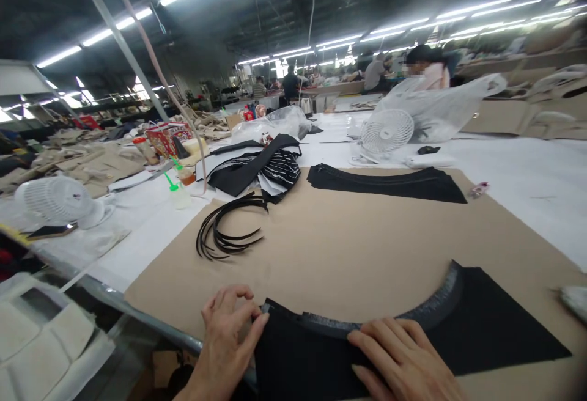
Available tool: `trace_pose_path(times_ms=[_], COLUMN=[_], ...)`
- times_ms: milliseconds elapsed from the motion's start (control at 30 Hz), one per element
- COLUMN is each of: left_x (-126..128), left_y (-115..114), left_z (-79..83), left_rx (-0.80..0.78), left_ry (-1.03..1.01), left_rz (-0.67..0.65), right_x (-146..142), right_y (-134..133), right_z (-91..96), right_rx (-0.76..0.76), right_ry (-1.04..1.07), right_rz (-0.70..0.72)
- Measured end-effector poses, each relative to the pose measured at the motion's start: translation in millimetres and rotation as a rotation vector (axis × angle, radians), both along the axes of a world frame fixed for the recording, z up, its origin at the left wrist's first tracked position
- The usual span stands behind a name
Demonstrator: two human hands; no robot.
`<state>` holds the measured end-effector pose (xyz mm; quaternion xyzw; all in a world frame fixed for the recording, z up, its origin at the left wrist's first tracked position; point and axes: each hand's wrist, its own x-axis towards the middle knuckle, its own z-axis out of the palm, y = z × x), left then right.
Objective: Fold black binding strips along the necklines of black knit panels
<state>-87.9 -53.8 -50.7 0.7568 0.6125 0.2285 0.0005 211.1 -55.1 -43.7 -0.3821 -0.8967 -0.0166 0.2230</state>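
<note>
A black panel of fabric or leather, with a curved inner edge, lies on the brown board in front of me. Along that curve runs a grey, shiny strip. At the panel's upper left corner, my left hand is closed, thumb and forefinger pinching the edge. My right hand rests flat on the panel just below the curve, fingers stretched out. Farther up the board is a stack of curved black pieces. Thin black strips lie in a loose coil beyond my left hand.
The brown board covers much of the white table. Black and striped pieces are heaped behind the coil. Around them stand two white fans, a green-tipped bottle and a clear plastic bag. People work farther back.
</note>
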Motion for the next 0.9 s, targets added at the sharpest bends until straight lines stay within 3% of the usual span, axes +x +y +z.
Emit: trace_pose_path(times_ms=[100, 200, 300, 467, 600, 900], left_x=[22, 51, 69, 73, 72, 72], left_y=[10, 19, 28, 42, 46, 41], left_z=[22.6, 39.3, 43.7, 40.9, 38.3, 36.4], left_rx=[-0.126, -0.321, -0.465, -0.583, -0.586, -0.475], left_ry=[-0.067, -0.122, -0.073, -0.013, -0.02, -0.061], left_rz=[-0.009, -0.168, -0.244, -0.278, -0.302, -0.335], right_x=[-16, -37, -51, -53, -50, -43], right_y=[8, 18, 26, 38, 46, 43], right_z=[13.3, 18.2, 18.0, 19.7, 19.5, 12.1], right_rx=[-0.203, -0.414, -0.511, -0.623, -0.698, -0.67], right_ry=[0.032, 0.063, 0.024, -0.024, -0.01, 0.086], right_rz=[-0.028, -0.073, -0.099, -0.135, -0.109, 0.024])
